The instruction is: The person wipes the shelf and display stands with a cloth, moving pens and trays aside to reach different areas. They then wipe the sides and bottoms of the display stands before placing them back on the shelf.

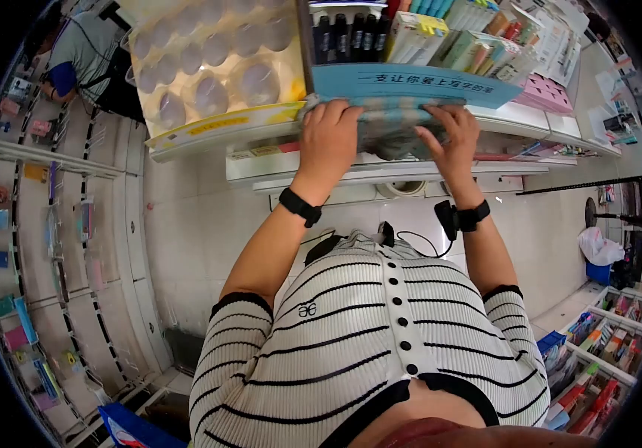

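A grey and light blue cloth (392,127) lies along the shelf's front edge, below a blue sign with Chinese writing (418,82). On the cloth's left end rests my left hand (330,138), its fingers closed over the edge. My right hand (451,142) is at the cloth's right end, with fingers bent on it and the thumb held apart. Part of the cloth hangs down between the hands. Behind the sign stand black pens (349,37) and boxes of pens (418,37).
A yellow tray with clear oval domes (212,93) is at the upper left. Pegboard racks (59,246) line the left side, where another person (85,60) stands. Pink boxes (545,93) sit at the right. Bins of pens (597,351) are at the lower right.
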The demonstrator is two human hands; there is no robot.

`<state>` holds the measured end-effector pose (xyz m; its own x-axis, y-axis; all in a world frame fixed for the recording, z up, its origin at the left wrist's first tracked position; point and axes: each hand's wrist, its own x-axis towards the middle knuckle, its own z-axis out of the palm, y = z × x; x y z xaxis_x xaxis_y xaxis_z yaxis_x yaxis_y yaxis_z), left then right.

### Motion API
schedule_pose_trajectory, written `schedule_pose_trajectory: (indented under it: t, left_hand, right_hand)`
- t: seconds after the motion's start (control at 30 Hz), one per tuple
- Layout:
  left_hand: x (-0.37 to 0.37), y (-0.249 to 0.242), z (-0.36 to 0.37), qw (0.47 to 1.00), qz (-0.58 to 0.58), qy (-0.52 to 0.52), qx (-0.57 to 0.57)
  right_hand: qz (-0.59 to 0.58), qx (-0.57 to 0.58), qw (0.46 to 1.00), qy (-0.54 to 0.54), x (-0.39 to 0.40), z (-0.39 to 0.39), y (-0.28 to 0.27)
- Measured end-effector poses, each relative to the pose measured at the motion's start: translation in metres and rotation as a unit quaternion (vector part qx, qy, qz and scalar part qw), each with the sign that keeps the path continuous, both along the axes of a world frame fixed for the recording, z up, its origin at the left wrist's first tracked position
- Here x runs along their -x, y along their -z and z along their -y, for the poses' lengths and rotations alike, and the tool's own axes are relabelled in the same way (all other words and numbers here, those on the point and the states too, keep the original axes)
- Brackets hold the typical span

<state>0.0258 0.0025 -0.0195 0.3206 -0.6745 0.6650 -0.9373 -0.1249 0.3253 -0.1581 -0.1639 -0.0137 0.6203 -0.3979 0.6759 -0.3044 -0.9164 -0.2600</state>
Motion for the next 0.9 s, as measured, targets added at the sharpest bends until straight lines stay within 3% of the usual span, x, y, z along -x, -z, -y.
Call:
schedule_pose_trajectory:
  t: [0.37,0.9]
  left_hand:
    - [0.011,0.000,0.008,0.999,0.026,-0.041,0.011]
    - [0.045,-0.005,0.038,0.993,0.058,-0.094,-0.045]
  right_hand:
    - [0.036,0.041,0.998,0.003,0.000,0.014,0.026]
    - [0.055,0.059,0.995,-0.060,0.030,0.055,0.017]
